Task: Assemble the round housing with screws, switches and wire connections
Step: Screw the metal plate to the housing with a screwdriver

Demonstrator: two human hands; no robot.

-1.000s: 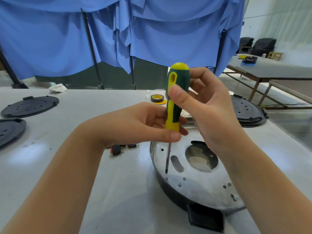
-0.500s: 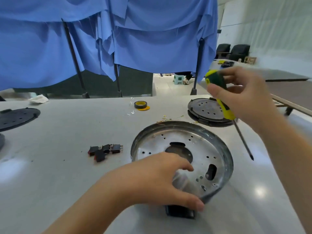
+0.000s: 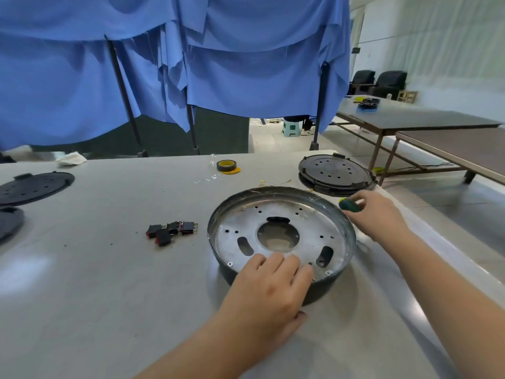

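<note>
The round housing (image 3: 281, 212), a dark shallow pan with a perforated metal plate inside, lies on the white table (image 3: 95, 269) ahead of me. My left hand (image 3: 269, 289) grips its near rim, fingers inside on the plate and thumb outside. To the right of the housing my right hand (image 3: 375, 214) is low over the table and holds the green and yellow screwdriver (image 3: 348, 204); only the handle's end shows. Several small black switches (image 3: 171, 231) lie in a cluster left of the housing.
A stack of black round covers (image 3: 336, 173) sits behind the housing at the right. Two more black covers (image 3: 35, 184) lie at the far left. A roll of tape (image 3: 226, 166) and thin wires (image 3: 276, 183) lie behind the housing. The table's right edge is close to my right hand.
My right hand has carried the screwdriver from above the housing down to the table at its right. My left hand let go of the screwdriver and took the housing's near rim.
</note>
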